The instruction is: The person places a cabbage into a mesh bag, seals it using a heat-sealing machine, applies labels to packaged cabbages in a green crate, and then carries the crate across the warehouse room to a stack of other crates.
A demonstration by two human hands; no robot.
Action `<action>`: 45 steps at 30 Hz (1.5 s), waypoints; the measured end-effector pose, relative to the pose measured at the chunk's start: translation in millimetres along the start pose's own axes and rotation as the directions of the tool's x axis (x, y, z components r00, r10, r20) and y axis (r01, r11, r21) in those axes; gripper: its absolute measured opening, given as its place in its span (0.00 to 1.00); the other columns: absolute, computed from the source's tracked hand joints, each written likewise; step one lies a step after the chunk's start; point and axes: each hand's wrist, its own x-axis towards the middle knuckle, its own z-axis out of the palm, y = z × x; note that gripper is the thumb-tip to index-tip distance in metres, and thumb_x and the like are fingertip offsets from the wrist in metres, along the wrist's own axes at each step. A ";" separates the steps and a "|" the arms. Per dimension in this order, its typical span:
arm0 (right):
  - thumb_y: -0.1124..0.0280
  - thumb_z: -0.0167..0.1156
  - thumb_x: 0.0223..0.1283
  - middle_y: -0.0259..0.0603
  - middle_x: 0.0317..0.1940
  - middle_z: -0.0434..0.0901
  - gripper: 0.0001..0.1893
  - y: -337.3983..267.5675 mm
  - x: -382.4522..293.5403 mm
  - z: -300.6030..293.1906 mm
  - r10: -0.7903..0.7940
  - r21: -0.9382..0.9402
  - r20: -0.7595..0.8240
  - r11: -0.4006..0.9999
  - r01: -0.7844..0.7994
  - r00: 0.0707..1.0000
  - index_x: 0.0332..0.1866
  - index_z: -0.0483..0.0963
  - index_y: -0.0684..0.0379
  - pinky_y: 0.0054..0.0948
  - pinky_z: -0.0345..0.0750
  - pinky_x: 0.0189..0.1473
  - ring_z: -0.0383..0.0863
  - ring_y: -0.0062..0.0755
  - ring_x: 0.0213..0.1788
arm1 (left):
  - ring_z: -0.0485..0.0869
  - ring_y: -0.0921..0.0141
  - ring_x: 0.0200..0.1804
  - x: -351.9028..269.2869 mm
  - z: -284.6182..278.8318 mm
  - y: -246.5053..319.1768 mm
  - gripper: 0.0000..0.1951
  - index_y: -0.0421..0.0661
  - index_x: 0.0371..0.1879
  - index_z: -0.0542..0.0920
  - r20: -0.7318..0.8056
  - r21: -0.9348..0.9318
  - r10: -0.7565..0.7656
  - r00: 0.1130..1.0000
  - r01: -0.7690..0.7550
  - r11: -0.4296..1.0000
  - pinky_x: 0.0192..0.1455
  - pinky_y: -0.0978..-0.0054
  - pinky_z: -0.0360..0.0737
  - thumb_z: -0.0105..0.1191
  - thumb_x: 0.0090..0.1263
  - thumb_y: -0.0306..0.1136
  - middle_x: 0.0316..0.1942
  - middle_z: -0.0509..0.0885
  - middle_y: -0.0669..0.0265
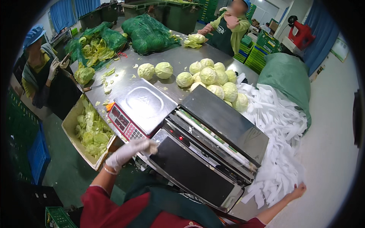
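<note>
My left hand [132, 151], in a white glove, hovers over the left edge of a film-wrapping machine [194, 168], just below the red keypad of a weighing scale [142, 99]. Its fingers are curled and blurred; whether they hold anything is unclear. My right hand [298, 190], bare, is at the lower right beside a heap of white strips [273, 171]; its grip cannot be made out. A roll of film lies in the machine, and a red light glows on it. The scale's metal plate carries nothing. Beyond the machine, trimmed cabbages [212, 75] are piled on the steel table [125, 65].
Green net sacks [151, 34] of cabbages and leaves stand at the table's far side. A box of leaves [67, 125] is at the left, near a knife [92, 87]. A green sack [285, 79] adjoins the right wall. Two co-workers stand at the left and far sides.
</note>
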 end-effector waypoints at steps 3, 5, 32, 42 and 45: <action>0.66 0.55 0.68 0.42 0.40 0.75 0.13 -49.5 -55.9 11.2 -0.063 0.136 0.010 0.989 0.061 0.998 0.46 0.70 0.68 0.28 0.79 0.46 0.76 0.29 0.42 | 0.81 0.73 0.46 45.1 -58.8 21.1 0.25 0.37 0.52 0.80 -0.227 0.170 0.079 0.971 -0.040 0.985 0.54 0.75 0.76 0.48 0.75 0.50 0.41 0.85 0.64; 0.66 0.55 0.69 0.42 0.40 0.74 0.12 -95.5 -92.8 20.5 -0.091 0.158 0.037 0.984 0.084 0.995 0.45 0.69 0.67 0.28 0.79 0.45 0.75 0.28 0.41 | 0.81 0.75 0.44 93.0 -106.4 26.8 0.22 0.40 0.50 0.82 -0.245 0.192 0.184 0.952 -0.138 0.972 0.52 0.76 0.76 0.47 0.76 0.48 0.39 0.85 0.65; 0.75 0.60 0.60 0.45 0.34 0.76 0.08 -257.7 -295.3 8.6 0.166 -0.026 0.043 0.986 -0.165 0.985 0.40 0.71 0.68 0.29 0.75 0.30 0.75 0.33 0.32 | 0.75 0.49 0.61 436.3 -247.9 42.6 0.46 0.45 0.60 0.73 0.038 0.972 -0.072 0.997 -0.020 0.236 0.61 0.58 0.76 0.67 0.43 0.63 0.62 0.70 0.45; 0.77 0.62 0.57 0.46 0.38 0.76 0.09 -243.5 -285.5 -15.7 0.237 0.181 0.023 0.955 -0.237 0.971 0.41 0.73 0.68 0.29 0.75 0.30 0.76 0.35 0.34 | 0.78 0.48 0.52 378.3 -207.3 60.7 0.39 0.53 0.59 0.75 0.046 0.999 0.147 0.988 -0.046 0.000 0.49 0.54 0.81 0.68 0.43 0.51 0.53 0.73 0.50; 0.77 0.61 0.57 0.47 0.37 0.76 0.09 -236.1 -280.9 -17.0 0.216 0.175 0.060 0.959 -0.224 0.974 0.42 0.73 0.68 0.31 0.76 0.32 0.76 0.36 0.37 | 0.77 0.50 0.53 344.0 -204.0 74.7 0.38 0.53 0.58 0.75 0.123 0.991 0.304 0.945 -0.100 -0.089 0.46 0.56 0.81 0.68 0.43 0.48 0.51 0.74 0.52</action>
